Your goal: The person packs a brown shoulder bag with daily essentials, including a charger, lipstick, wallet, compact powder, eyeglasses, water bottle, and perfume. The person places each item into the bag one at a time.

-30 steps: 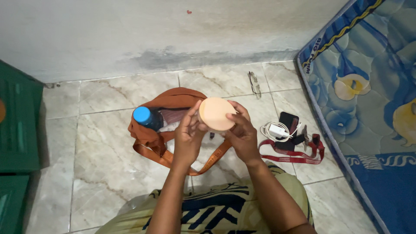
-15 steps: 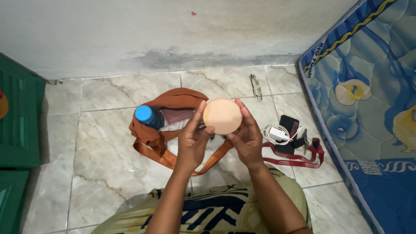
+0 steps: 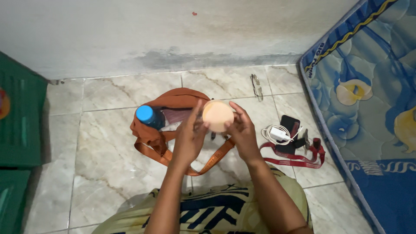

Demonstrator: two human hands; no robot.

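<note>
I hold a round peach-coloured compact [image 3: 217, 115] up in front of me with both hands. My left hand [image 3: 189, 138] grips its left edge, fingers raised along the rim. My right hand [image 3: 242, 131] clasps its right side. Below the compact lies an open orange-brown bag [image 3: 171, 113] on the tiled floor, with a blue-capped bottle [image 3: 147, 115] standing in its left side and a long strap [image 3: 208, 160] trailing toward me.
A white charger with cable [image 3: 277, 133], a dark phone [image 3: 289, 126] and a red lanyard [image 3: 299, 158] lie right of the bag. Eyeglasses [image 3: 256, 86] rest near the wall. A blue patterned mattress [image 3: 368, 108] fills the right. Green boxes [image 3: 19, 125] stand at left.
Both hands have shifted slightly with the compact; my left fingers have risen along its left rim. The bag and floor items have not moved.
</note>
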